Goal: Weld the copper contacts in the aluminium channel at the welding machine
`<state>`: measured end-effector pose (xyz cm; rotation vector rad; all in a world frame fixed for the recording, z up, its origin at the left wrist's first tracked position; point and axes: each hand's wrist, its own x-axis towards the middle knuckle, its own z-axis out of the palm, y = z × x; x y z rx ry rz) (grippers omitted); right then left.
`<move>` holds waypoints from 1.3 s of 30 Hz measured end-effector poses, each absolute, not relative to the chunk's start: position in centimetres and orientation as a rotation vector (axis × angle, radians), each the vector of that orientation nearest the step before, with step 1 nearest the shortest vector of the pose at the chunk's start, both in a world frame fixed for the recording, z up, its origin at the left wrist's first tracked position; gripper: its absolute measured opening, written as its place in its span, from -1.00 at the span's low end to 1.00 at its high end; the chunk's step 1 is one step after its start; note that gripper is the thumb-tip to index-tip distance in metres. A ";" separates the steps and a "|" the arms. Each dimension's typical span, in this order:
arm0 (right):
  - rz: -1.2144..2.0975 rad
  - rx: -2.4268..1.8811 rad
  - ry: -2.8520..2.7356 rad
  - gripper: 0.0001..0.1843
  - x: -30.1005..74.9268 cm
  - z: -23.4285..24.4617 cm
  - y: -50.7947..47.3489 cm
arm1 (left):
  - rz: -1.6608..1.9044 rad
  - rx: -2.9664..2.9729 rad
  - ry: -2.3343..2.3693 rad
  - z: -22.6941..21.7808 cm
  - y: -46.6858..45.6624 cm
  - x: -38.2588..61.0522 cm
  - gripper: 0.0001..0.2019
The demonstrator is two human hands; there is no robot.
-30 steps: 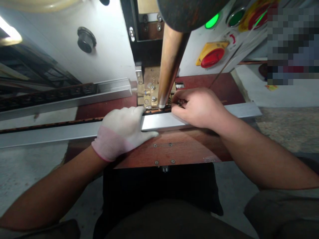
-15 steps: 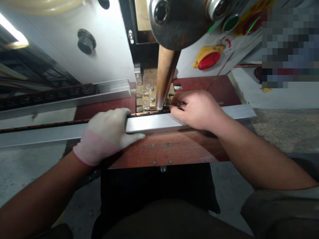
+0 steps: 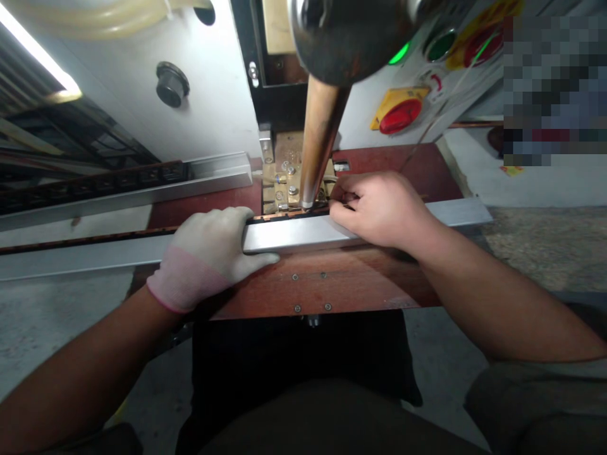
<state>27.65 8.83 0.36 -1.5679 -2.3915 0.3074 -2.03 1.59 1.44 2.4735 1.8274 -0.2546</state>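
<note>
My left hand (image 3: 203,256), in a white glove with a pink cuff, is wrapped over a long silver metal channel (image 3: 289,234), thumb along its front side and fingers over the top. A dark strip with copper-coloured pieces (image 3: 279,215) runs along the channel's back edge. My bare right hand (image 3: 379,205) rests on the channel further right. Its thumb and fingertips are pinched together beside the tip of a slanted copper rod (image 3: 325,126); whatever they hold is hidden. The rod's lower end meets the strip in front of a brass block (image 3: 289,180).
A grey machine head (image 3: 353,44) holds the rod from above. Right of it are a red rotary switch (image 3: 401,117) and a green button (image 3: 441,44). Another metal channel (image 3: 213,174) with a dark strip lies behind at left. A reddish-brown board (image 3: 313,291) supports the work.
The whole view has shifted slightly, so things appear a little further right. More of a green light shows beside the machine head. Both hands keep their places on the channel.
</note>
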 end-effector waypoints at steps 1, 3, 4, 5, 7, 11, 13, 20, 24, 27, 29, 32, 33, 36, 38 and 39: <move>0.296 -1.578 -2.382 -0.86 27.7 0.4 8.8 | -0.255 2.478 1.824 1.5 1.6 -2.0 -0.35; 0.296 -1.588 -2.372 -0.86 27.7 0.6 8.7 | -0.247 2.481 1.817 1.4 1.4 -1.8 -0.33; 0.308 -1.581 -2.375 -0.85 27.7 0.7 8.6 | -0.236 2.486 1.816 1.4 1.2 -1.7 -0.32; 0.324 -1.570 -2.382 -0.84 27.7 0.8 8.5 | -0.219 2.495 1.817 1.3 1.0 -1.4 -0.32; 0.353 -1.537 -2.399 -0.82 27.5 1.0 8.2 | -0.172 2.529 1.818 1.1 0.6 -0.7 -0.30; 0.400 -1.443 -2.432 -0.79 27.2 1.1 7.6 | -0.108 2.581 1.804 0.6 -0.1 0.6 -0.17; 0.403 -1.394 -2.440 -0.77 27.1 1.0 7.4 | -0.093 2.580 1.798 0.4 -0.2 1.0 -0.15; 0.352 -1.377 -2.466 -0.74 26.8 0.6 7.3 | -0.037 2.566 1.800 0.4 -0.2 1.0 -0.17; 0.349 -1.399 -2.449 -0.72 26.8 0.6 7.5 | -0.097 2.570 1.786 0.5 -0.1 1.1 -0.17; 0.345 -1.380 -2.451 -0.70 26.9 0.5 7.4 | -0.120 2.572 1.795 0.5 -0.1 1.2 -0.15; 0.332 -1.353 -2.458 -0.69 26.9 0.4 7.4 | -0.113 2.573 1.807 0.4 -0.3 1.2 -0.15; 0.307 -1.331 -2.462 -0.69 26.9 0.3 7.3 | -0.078 2.580 1.799 0.4 -0.4 1.2 -0.17; 0.305 -1.332 -2.463 -0.69 26.9 0.3 7.2 | -0.067 2.580 1.794 0.4 -0.5 1.2 -0.18; 0.314 -1.347 -2.470 -0.71 26.9 0.3 7.2 | -0.057 2.568 1.795 0.4 -0.4 1.2 -0.20; 0.306 -1.361 -2.473 -0.73 26.9 0.3 7.3 | -0.065 2.562 1.800 0.5 -0.3 1.2 -0.20; 0.298 -1.370 -2.472 -0.73 26.9 0.3 7.3 | -0.070 2.563 1.798 0.5 -0.3 1.2 -0.20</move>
